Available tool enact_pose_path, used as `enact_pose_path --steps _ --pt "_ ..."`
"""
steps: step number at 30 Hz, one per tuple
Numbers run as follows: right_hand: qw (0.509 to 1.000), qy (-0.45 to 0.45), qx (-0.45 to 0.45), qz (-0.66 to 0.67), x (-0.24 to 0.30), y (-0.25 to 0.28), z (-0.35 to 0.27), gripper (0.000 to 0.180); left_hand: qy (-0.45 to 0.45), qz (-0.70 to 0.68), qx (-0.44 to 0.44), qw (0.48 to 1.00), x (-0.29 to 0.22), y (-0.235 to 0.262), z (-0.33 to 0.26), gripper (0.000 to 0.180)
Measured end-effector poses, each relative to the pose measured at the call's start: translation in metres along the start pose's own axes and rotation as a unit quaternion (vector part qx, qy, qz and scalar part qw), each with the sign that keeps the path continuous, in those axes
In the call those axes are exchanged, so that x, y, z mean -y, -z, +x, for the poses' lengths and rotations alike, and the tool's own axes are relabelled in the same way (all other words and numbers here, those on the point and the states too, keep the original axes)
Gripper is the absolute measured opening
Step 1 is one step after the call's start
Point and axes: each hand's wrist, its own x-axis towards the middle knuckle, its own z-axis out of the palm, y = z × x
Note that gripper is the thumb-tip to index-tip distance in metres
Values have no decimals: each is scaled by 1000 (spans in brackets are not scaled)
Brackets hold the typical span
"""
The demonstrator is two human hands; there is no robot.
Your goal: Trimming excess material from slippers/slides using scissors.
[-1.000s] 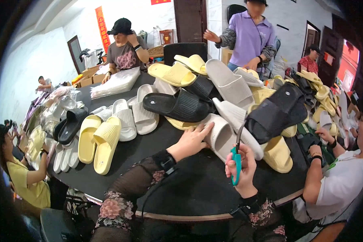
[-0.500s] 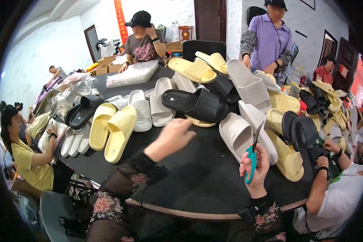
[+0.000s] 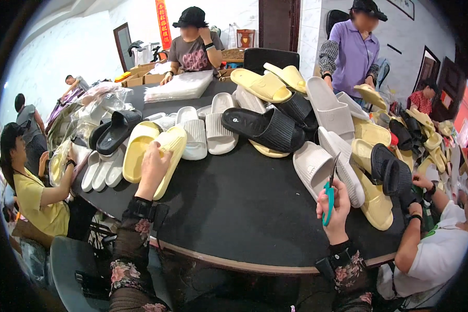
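Observation:
My left hand (image 3: 153,165) reaches over a pair of yellow slippers at the left, fingers curled at the inner edges where the left yellow slipper (image 3: 135,165) and the right yellow slipper (image 3: 167,179) meet. What the fingertips grip there is partly hidden. Teal-handled scissors (image 3: 328,203) are in my right hand (image 3: 340,210), blades up, beside a pale grey slipper (image 3: 313,169). Left of my left hand lie a black slipper (image 3: 118,132) and several pale grey slippers (image 3: 102,170).
A mixed pile of slippers, with a black slipper (image 3: 268,127) in front, covers the back of the black table (image 3: 234,218). Clear plastic bags (image 3: 179,88) are stacked at the far side. Co-workers sit or stand around, one in purple (image 3: 348,57) handling a yellow slipper (image 3: 370,96).
My left hand has moved left from the table's middle onto the yellow slippers. My right hand still holds the scissors. The co-worker in purple now has a yellow slipper raised.

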Motion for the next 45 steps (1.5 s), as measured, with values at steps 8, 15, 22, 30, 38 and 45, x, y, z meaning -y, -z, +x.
enact_pose_path --steps 8,15,22,30,38,45 --pt "1000 2 -11 -1 2 -7 0 41 99 -292 20 951 24 -23 12 42" --pt "1000 7 10 5 2 1 -2 44 116 -471 131 865 -38 -1 -19 38" --pt "1000 -8 15 -9 7 1 -3 44 -10 -364 321 874 -109 39 -71 35" --pt "1000 -8 1 -7 6 -1 -3 43 -15 -275 376 885 -126 62 -112 37" --pt "999 13 44 -4 7 -2 -1 42 -58 -174 247 952 -109 80 -129 33" --pt "999 0 39 -10 7 -2 -2 43 -43 -166 168 971 -97 64 -129 38"
